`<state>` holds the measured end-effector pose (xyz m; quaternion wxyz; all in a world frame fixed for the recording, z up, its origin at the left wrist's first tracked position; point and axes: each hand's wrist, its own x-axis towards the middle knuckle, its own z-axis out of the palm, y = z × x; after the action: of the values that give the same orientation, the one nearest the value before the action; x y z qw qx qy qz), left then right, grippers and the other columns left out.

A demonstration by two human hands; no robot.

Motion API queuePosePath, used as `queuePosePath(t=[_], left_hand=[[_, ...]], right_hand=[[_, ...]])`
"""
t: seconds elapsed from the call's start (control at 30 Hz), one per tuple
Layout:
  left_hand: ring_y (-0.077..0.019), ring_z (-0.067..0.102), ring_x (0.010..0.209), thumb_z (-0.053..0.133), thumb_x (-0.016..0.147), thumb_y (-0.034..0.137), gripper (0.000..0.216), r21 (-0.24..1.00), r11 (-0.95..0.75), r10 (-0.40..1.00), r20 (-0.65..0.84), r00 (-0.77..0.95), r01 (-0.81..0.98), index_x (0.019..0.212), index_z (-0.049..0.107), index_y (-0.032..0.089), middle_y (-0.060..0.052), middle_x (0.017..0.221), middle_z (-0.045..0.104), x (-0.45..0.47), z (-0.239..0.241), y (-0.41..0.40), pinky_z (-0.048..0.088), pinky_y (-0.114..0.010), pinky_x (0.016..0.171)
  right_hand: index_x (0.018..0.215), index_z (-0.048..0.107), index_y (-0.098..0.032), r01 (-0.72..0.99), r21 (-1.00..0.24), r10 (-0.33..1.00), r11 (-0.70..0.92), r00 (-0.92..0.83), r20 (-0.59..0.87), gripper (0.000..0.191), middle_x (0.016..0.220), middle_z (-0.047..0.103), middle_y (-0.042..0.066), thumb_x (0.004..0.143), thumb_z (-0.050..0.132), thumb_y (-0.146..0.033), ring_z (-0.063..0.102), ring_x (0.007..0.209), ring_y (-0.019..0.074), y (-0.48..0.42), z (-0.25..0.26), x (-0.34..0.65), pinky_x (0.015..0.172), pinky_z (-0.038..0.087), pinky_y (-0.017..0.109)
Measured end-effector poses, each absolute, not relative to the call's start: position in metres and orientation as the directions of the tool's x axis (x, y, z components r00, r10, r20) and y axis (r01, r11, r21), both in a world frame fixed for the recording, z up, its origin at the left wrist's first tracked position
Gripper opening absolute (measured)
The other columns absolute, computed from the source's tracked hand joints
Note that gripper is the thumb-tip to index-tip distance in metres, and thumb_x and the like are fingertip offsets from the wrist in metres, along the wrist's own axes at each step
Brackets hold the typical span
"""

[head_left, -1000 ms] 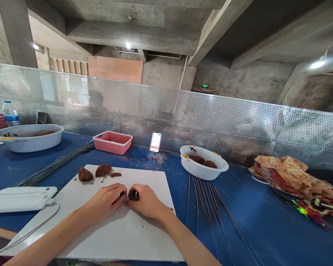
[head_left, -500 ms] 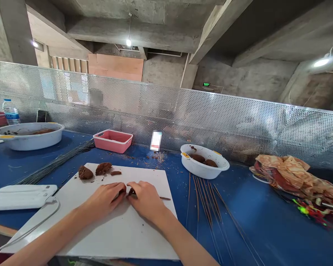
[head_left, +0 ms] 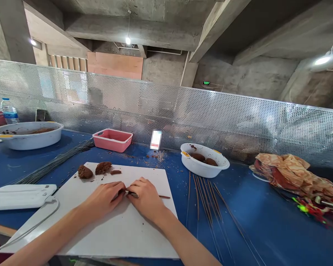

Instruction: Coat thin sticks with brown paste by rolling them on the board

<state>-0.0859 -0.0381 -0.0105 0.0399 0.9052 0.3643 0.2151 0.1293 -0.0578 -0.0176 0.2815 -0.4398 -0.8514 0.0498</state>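
Both my hands lie palm down side by side on a white board. My left hand and my right hand press on a thin brown-coated wire whose end sticks out to the right of my right hand. Their fingers are stretched fairly flat over it, and a bit of brown clay shows between them. Two brown clay lumps and a small flat piece rest at the board's far left corner.
A white bowl with clay lumps stands to the right, coated wires lying in front of it. A bundle of bare wires, a pink tray, a grey basin, a white device and crumpled cloth lie around. A perforated metal screen backs the table.
The clay lump held between my fingertips has been pressed down out of sight. Both hands have flattened onto the board, and a coated wire end now shows to the right.
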Motion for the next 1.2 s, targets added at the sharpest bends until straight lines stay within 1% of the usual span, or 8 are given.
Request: queuePosePath(t=[0.13, 0.33, 0.43, 0.57, 0.7, 0.77, 0.97, 1.2], left_hand=[[-0.0187, 0.067, 0.077, 0.047, 0.1, 0.026, 0.018, 0.248, -0.745, 0.662, 0.392, 0.639, 0.619, 0.092, 0.062, 0.024, -0.001, 0.087, 0.072, -0.0874, -0.0143, -0.0359, 0.043, -0.029, 0.068], [-0.0188, 0.068, 0.077, 0.045, 0.099, 0.024, 0.021, 0.223, -0.744, 0.659, 0.396, 0.639, 0.629, 0.093, 0.065, 0.023, -0.003, 0.089, 0.073, -0.0872, -0.0151, -0.0364, 0.044, -0.028, 0.068], [-0.0189, 0.067, 0.079, 0.046, 0.099, 0.023, 0.019, 0.216, -0.736, 0.669, 0.381, 0.638, 0.642, 0.093, 0.064, 0.024, -0.002, 0.09, 0.073, -0.087, -0.0128, -0.0377, 0.044, -0.028, 0.07], [-0.0181, 0.066, 0.079, 0.046, 0.101, 0.023, 0.018, 0.233, -0.725, 0.685, 0.338, 0.646, 0.648, 0.092, 0.061, 0.025, 0.0, 0.09, 0.072, -0.0866, -0.0095, -0.039, 0.041, -0.029, 0.07], [-0.0178, 0.065, 0.079, 0.045, 0.103, 0.026, 0.019, 0.23, -0.718, 0.693, 0.332, 0.64, 0.657, 0.093, 0.061, 0.025, 0.001, 0.09, 0.071, -0.0853, -0.0086, -0.0396, 0.04, -0.029, 0.07], [-0.0176, 0.065, 0.079, 0.045, 0.103, 0.026, 0.019, 0.23, -0.719, 0.691, 0.337, 0.64, 0.656, 0.092, 0.061, 0.025, 0.001, 0.09, 0.071, -0.0852, -0.0093, -0.0393, 0.039, -0.029, 0.07], [-0.0184, 0.066, 0.08, 0.044, 0.105, 0.028, 0.021, 0.199, -0.724, 0.684, 0.33, 0.651, 0.66, 0.092, 0.06, 0.024, 0.0, 0.09, 0.07, -0.0864, -0.0122, -0.037, 0.038, -0.03, 0.069], [-0.0184, 0.066, 0.081, 0.042, 0.105, 0.028, 0.023, 0.212, -0.702, 0.71, 0.294, 0.641, 0.68, 0.092, 0.06, 0.024, 0.0, 0.091, 0.07, -0.0855, -0.009, -0.0381, 0.038, -0.03, 0.071]], right_hand=[[0.131, 0.07, -0.028, 0.702, -0.391, 0.79, 0.596, -0.425, 0.442, 0.039, 0.108, 0.079, 0.003, 0.093, 0.071, -0.022, 0.063, 0.105, 0.0235, -0.0598, -0.0165, 0.1295, 0.093, 0.045, 0.035], [0.136, 0.067, -0.029, 0.708, -0.372, 0.783, 0.6, -0.423, 0.456, 0.039, 0.102, 0.077, 0.005, 0.097, 0.066, -0.021, 0.063, 0.105, 0.0243, -0.0628, -0.0151, 0.1286, 0.093, 0.046, 0.035], [0.131, 0.069, -0.026, 0.717, -0.323, 0.762, 0.618, -0.447, 0.468, 0.033, 0.102, 0.077, 0.006, 0.098, 0.067, -0.026, 0.061, 0.108, 0.0253, -0.062, -0.0158, 0.1298, 0.094, 0.045, 0.037], [0.118, 0.073, -0.022, 0.747, -0.313, 0.782, 0.586, -0.422, 0.458, 0.03, 0.111, 0.075, 0.007, 0.093, 0.074, -0.039, 0.058, 0.112, 0.0256, -0.0596, -0.0168, 0.1339, 0.096, 0.044, 0.038], [0.102, 0.075, -0.023, 0.75, -0.287, 0.78, 0.596, -0.454, 0.431, 0.011, 0.108, 0.073, 0.004, 0.093, 0.074, -0.03, 0.058, 0.108, 0.0218, -0.0581, -0.018, 0.1349, 0.093, 0.044, 0.033], [0.1, 0.075, -0.023, 0.747, -0.274, 0.771, 0.605, -0.463, 0.437, 0.007, 0.105, 0.072, 0.003, 0.094, 0.073, -0.026, 0.058, 0.107, 0.0207, -0.0579, -0.0187, 0.1339, 0.093, 0.044, 0.032], [0.101, 0.076, -0.022, 0.767, -0.218, 0.769, 0.603, -0.486, 0.415, 0.013, 0.1, 0.071, 0.004, 0.098, 0.069, -0.032, 0.058, 0.105, 0.0212, -0.058, -0.0178, 0.1322, 0.09, 0.044, 0.033], [0.1, 0.078, -0.022, 0.784, -0.164, 0.771, 0.598, -0.507, 0.386, 0.016, 0.099, 0.072, 0.004, 0.101, 0.065, -0.031, 0.059, 0.104, 0.0208, -0.0577, -0.014, 0.1334, 0.089, 0.044, 0.033]])
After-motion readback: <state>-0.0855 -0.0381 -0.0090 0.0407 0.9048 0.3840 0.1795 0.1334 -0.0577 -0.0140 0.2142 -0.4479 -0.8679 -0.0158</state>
